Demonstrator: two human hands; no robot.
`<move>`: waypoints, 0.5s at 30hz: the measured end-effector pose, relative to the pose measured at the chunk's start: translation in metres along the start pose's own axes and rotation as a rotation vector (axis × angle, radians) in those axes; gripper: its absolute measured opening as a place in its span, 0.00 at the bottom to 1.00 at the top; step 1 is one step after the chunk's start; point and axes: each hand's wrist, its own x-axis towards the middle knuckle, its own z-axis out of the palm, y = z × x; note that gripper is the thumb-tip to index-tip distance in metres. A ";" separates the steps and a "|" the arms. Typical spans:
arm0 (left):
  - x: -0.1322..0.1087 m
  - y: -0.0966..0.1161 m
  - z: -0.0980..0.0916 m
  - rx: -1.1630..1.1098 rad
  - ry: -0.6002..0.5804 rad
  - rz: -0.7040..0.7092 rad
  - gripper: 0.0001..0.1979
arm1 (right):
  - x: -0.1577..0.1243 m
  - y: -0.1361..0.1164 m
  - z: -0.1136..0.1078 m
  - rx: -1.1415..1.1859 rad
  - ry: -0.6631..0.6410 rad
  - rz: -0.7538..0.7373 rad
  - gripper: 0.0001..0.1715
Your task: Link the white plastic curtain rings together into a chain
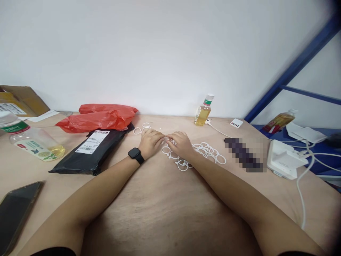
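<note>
My left hand [151, 143], with a black watch on its wrist, is closed in a pinch over the table. Facing it, my right hand [181, 144] is also closed, and the fingertips of both hands meet. A small pale thing shows between them, too small and covered to make out. Beside and below my right hand lies a loose pile of thin white plastic rings [182, 165], each with a small knob. Behind my left hand are a few more white rings [137, 131], apart from that pile.
Left of my hands lie a black parcel [89, 151], a red plastic bag [98, 117], a tipped drink bottle [39, 142] and a phone [20, 209]. An upright bottle [204, 113] stands by the wall. On the right are a white charger [283, 158] and cables.
</note>
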 end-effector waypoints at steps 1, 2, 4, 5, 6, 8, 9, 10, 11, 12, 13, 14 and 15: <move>0.000 0.001 0.001 -0.054 0.018 0.034 0.11 | 0.000 0.000 0.000 0.012 0.005 0.004 0.09; 0.000 0.001 0.003 -0.101 0.039 0.062 0.11 | 0.000 0.001 0.001 0.027 0.008 0.007 0.10; 0.000 0.001 0.005 -0.166 0.087 0.100 0.11 | 0.000 0.001 0.001 0.064 0.019 0.013 0.10; 0.000 0.000 0.005 -0.184 0.111 0.110 0.11 | 0.000 0.001 0.002 0.085 0.030 0.011 0.10; 0.000 0.000 0.005 -0.198 0.134 0.116 0.11 | 0.000 0.001 0.002 0.108 0.040 0.009 0.10; 0.001 0.001 0.005 -0.218 0.165 0.121 0.11 | 0.001 0.001 0.002 0.148 0.055 -0.001 0.10; 0.001 0.001 0.004 -0.224 0.173 0.118 0.11 | 0.001 0.001 0.002 0.164 0.059 -0.009 0.10; 0.001 0.001 0.004 -0.225 0.178 0.114 0.10 | 0.001 0.001 0.002 0.178 0.062 -0.017 0.09; 0.001 0.001 0.004 -0.223 0.181 0.112 0.10 | 0.002 0.000 0.001 0.189 0.068 -0.023 0.09; 0.001 0.001 0.004 -0.218 0.183 0.113 0.10 | 0.002 0.000 0.000 0.199 0.077 -0.029 0.08; 0.001 0.001 0.004 -0.213 0.186 0.118 0.09 | 0.002 -0.001 0.000 0.206 0.088 -0.032 0.08; 0.001 0.001 0.004 -0.212 0.188 0.125 0.09 | 0.002 -0.001 -0.001 0.211 0.100 -0.035 0.07; 0.001 0.002 0.003 -0.214 0.186 0.134 0.08 | 0.002 -0.002 -0.002 0.212 0.109 -0.038 0.07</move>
